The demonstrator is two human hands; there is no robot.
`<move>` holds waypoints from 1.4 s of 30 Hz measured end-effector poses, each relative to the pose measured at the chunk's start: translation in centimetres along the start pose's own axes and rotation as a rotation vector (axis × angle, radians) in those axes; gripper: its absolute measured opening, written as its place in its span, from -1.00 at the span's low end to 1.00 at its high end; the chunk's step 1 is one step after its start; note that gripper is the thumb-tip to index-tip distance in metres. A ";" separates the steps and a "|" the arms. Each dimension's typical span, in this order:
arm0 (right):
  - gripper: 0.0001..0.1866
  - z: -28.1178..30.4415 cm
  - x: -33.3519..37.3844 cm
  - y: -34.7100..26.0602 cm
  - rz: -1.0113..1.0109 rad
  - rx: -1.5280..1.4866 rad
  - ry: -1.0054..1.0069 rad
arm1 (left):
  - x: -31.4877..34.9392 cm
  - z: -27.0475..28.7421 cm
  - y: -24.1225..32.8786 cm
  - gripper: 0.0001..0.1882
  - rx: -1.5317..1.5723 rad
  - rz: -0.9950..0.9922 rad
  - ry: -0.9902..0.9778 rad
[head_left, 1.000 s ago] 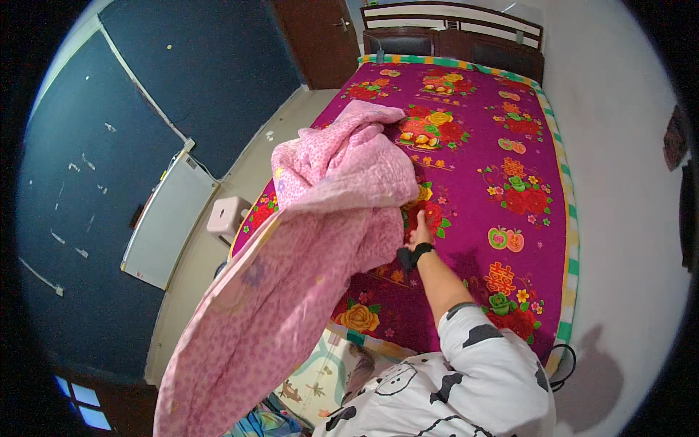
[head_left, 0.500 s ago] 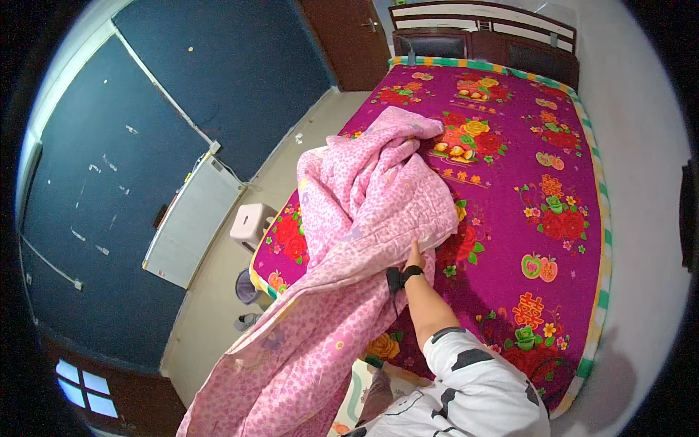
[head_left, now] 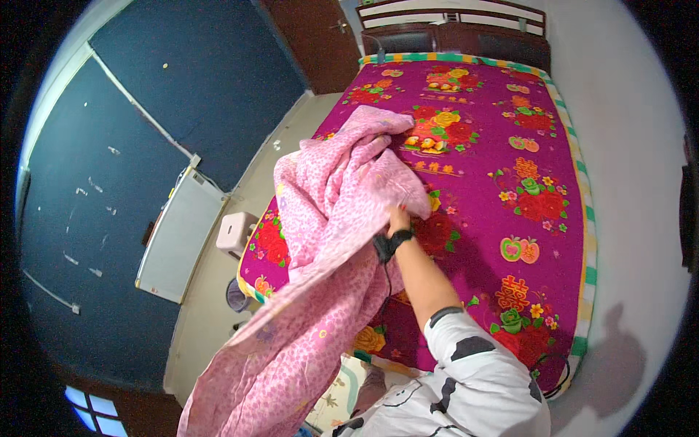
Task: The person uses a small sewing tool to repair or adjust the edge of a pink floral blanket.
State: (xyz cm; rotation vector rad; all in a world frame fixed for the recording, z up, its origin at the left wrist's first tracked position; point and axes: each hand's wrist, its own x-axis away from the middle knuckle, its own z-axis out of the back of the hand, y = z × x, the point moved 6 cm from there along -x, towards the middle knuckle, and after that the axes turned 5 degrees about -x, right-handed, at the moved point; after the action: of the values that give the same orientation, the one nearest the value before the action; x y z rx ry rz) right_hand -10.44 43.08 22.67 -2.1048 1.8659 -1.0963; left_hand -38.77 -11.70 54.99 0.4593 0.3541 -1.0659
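A pink spotted quilt (head_left: 331, 193) lies bunched on the left part of the bed, and its near end runs down past the bed's foot to the lower edge of the view. My right hand (head_left: 397, 221) is closed on a fold along the quilt's right edge, lifting it a little. Around that wrist sits a black band (head_left: 392, 243) with a thin cable. My left hand does not show; the quilt covers the lower left, where an arm could be hidden. Beneath the quilt is a magenta flowered bedsheet (head_left: 473, 211) with a green, white and yellow striped border.
Left of the bed stand a pale stool (head_left: 237, 231), a small bin (head_left: 237, 295) and a whiteboard (head_left: 180, 237) leaning against the dark blue wall (head_left: 95, 189). A headboard (head_left: 455, 33) closes the far end. The white wall (head_left: 619, 182) runs along the bed's right side.
My right hand has pulled the quilt's right edge up and leftward, folding it toward the bunched part. The whole view has shifted slightly, so the bed appears further left.
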 end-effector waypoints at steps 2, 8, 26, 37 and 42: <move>-0.63 0.7 -3.0 -11.2 0.282 0.078 -0.177 | -1.0 -2.4 0.7 -0.52 0.087 -0.055 -0.007; -0.78 7.2 9.4 -47.1 0.955 0.563 0.056 | -5.3 -7.0 3.3 -0.54 0.288 -0.301 0.007; -0.61 33.1 44.4 -38.1 0.759 0.597 0.524 | 1.3 -32.9 22.4 -0.68 1.161 -0.248 -1.181; -0.84 33.3 31.3 -11.8 0.507 1.181 0.470 | -13.1 -54.1 -5.7 -0.15 1.342 0.594 -0.867; -0.62 38.6 29.8 -9.5 0.504 1.124 0.556 | -15.7 -67.8 -13.1 0.25 0.901 0.676 -0.855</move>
State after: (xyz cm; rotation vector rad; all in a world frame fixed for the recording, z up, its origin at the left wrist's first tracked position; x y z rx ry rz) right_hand 18.99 4.40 12.38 -0.7147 1.2285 -2.0040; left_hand -61.38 30.17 2.47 0.7828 -1.0264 -0.6086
